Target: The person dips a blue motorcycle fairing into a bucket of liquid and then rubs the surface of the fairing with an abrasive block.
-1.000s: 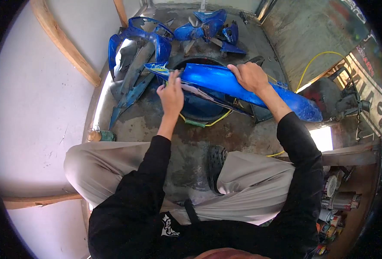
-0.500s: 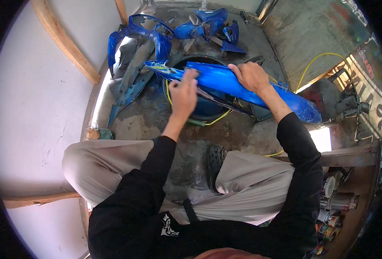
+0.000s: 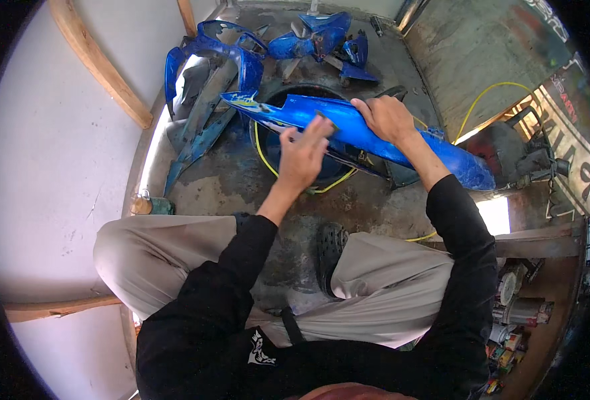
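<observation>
Right hand: grip closed over the far edge of a long blue panel, thumb lying along its face, other fingers partly hidden. Left hand: fingers bunched, holding a small dark pad to the panel's face; blur hides exactly how they close on it. Panel lies slantwise across a dark tub, pointed end far left, broad end near right.

Risks (judgement): one hand steadies the whole length, so uneven pressure from the left could twist the panel or swing its pointed end. If the surface is wet, which I cannot confirm, the right grip could slide along it. Grit under the pad could score the face; fingertips could catch on the thin near edge.

Materials: panel looks like moulded plastic, gently curved, glossy mid-length, cloudy and speckled toward the right end; left tip tapers, with yellow-and-white markings. Tub round, dark-walled, apparently smooth; a thin yellow cord curves along its near left side.

Further out: an arched blue fairing at far left, angular blue parts at far centre, long dull strips at left. Floor stained, patchy, concrete-like. Cylindrical cans crowd the near right.
</observation>
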Demonstrator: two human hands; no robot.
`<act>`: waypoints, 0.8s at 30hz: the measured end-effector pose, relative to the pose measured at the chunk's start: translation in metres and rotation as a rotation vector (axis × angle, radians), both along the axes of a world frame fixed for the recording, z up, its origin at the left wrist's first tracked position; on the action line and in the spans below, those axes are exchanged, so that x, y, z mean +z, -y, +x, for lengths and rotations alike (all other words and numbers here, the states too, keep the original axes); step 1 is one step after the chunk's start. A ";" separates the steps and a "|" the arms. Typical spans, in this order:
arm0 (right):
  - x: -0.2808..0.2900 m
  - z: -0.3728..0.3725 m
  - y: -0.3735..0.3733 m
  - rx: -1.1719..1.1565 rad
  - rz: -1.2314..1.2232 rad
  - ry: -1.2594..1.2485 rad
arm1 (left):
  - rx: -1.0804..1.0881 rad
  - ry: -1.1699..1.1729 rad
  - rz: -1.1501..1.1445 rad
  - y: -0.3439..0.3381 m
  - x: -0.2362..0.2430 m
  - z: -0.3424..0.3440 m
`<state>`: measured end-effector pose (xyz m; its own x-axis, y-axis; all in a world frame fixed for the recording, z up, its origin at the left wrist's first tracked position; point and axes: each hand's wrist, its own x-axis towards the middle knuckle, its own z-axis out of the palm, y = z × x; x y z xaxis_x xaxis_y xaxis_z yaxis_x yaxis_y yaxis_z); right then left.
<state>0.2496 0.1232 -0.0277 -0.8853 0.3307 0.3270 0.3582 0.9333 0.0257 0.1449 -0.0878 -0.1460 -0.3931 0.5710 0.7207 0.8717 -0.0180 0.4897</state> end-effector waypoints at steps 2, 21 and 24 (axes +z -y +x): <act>0.000 0.003 -0.004 0.010 -0.002 0.009 | 0.087 0.220 -0.034 0.003 -0.001 -0.031; 0.004 -0.003 0.001 0.010 -0.016 0.020 | 0.266 0.199 -0.018 0.010 -0.010 -0.050; 0.005 -0.015 0.005 0.030 -0.009 0.018 | 0.430 0.277 -0.071 0.033 -0.032 -0.093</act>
